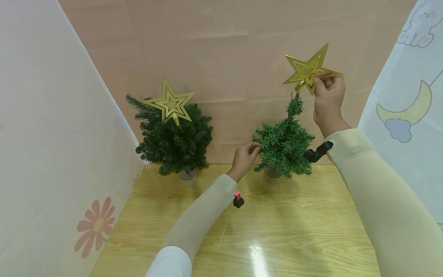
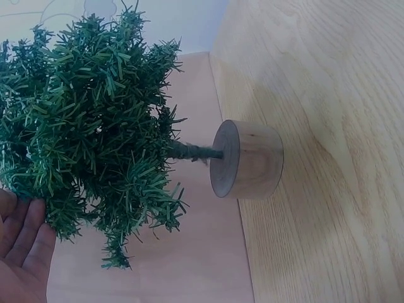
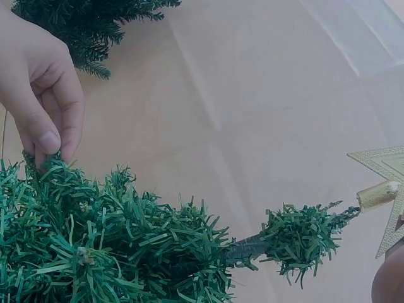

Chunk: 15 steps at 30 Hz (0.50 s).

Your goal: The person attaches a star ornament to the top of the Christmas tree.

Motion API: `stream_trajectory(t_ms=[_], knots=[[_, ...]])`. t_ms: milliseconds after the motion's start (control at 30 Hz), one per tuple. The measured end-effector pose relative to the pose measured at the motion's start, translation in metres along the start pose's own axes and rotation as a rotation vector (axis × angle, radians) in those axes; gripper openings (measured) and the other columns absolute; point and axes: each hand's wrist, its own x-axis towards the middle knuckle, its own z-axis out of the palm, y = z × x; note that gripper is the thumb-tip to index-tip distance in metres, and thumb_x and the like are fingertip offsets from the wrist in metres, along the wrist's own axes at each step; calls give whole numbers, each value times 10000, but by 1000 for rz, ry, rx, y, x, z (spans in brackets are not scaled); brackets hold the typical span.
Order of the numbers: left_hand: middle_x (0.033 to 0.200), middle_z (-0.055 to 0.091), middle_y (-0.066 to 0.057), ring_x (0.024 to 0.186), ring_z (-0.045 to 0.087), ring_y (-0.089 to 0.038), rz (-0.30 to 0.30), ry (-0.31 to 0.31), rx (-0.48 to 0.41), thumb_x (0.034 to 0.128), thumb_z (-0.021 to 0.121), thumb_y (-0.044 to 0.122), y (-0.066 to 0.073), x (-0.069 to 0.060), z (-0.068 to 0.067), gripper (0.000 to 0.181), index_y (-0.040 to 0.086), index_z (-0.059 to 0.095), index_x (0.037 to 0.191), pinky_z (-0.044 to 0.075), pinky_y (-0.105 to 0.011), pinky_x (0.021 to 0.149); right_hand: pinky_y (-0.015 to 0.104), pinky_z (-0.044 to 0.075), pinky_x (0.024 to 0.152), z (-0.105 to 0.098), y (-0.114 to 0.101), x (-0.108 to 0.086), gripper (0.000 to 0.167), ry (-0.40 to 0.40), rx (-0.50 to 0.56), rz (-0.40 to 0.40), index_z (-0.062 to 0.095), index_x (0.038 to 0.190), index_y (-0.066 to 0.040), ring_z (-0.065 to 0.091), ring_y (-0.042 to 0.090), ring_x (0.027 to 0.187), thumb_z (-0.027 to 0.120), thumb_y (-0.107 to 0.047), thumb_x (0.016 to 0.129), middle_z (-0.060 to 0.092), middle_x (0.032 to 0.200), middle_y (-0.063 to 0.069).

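Note:
My right hand (image 1: 329, 100) pinches a gold star tree topper (image 1: 307, 70) by one of its points, above the small Christmas tree (image 1: 285, 148) on the right. In the right wrist view the topper's hollow socket (image 3: 377, 195) meets the thin tip (image 3: 348, 213) of that tree; whether the tip is inside cannot be told. With thumb and fingertips my left hand (image 1: 243, 159) pinches a branch end (image 3: 55, 163) at the tree's left side. A round wooden base (image 2: 252, 159) carries the tree upright on the table.
A fuller, darker Christmas tree (image 1: 176, 144) stands at the left with another gold star (image 1: 170, 104) on top. Both trees are on a wooden table (image 1: 221, 231), close to a pinkish back cloth (image 1: 225, 57). Printed white cloths (image 1: 41, 127) hang at both sides.

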Motion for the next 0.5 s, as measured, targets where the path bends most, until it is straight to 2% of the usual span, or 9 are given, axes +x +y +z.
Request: stream_trajectory(t_ms=[200,367,500], knots=[[1046,680,84,932,618,17,9,0,5,1010,558,259,-1,1,1,188,179,676,1132,517,-168,784,290,451,984,0,-3,0,290,8,-23,8,495,1202,-28,547,225,1191,572,64,939,576,1177,142],[1047,678,91,932,618,16,8,2,5,1009,559,261,-2,1,1,185,184,676,1130,517,-170,786,287,441,995,-2,-2,-1,270,-13,-110,26,508,1189,-36,556,218,1160,575,53,943,601,1124,121],[1044,678,90,929,619,12,11,4,4,1008,560,258,-2,1,1,184,182,676,1128,517,-172,787,279,421,1021,-5,0,-2,289,-31,-160,44,492,1221,-47,527,218,1215,569,29,954,585,1171,116]])
